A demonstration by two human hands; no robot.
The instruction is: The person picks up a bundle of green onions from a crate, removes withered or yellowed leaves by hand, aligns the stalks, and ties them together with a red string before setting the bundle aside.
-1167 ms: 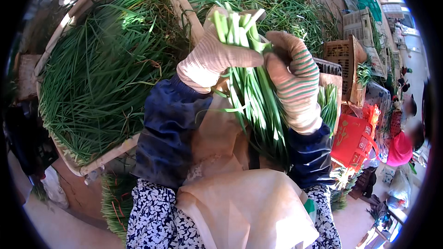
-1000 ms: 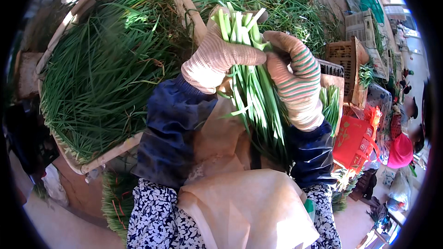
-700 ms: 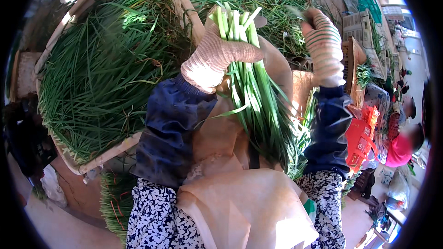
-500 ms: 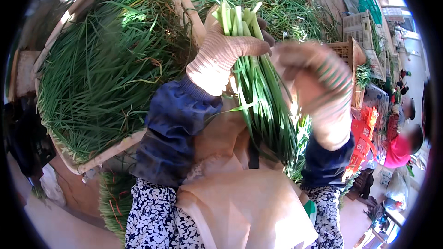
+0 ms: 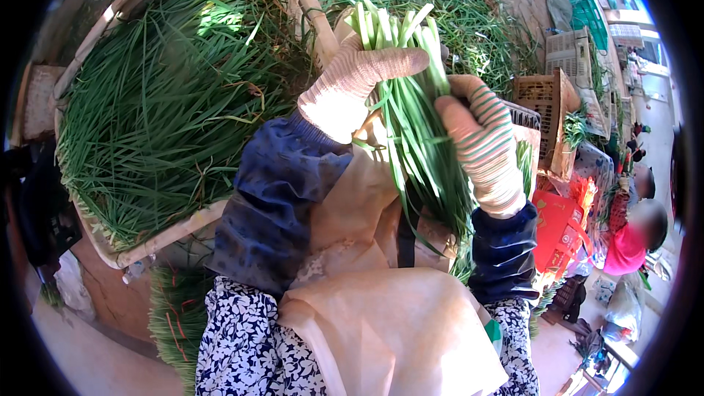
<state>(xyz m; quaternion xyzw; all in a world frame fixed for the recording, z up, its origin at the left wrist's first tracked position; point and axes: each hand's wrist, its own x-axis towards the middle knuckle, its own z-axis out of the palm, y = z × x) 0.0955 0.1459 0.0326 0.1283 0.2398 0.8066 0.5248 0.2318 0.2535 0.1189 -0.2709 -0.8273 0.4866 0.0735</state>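
Squeezes long green leafy bunch in pinkish knit-gloved left hand, touches with stripy-gloved right hand, can't tell if pinching.

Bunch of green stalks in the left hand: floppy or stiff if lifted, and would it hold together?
The bunch would probably flop at its long leaves, which trail below the left hand. Its pale stem ends look stiffer, jutting out fairly straight. It might come apart, as no tie shows.

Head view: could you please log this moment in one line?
left grip: around green bunch; right grip: at bunch's right edge; leaf heap: left
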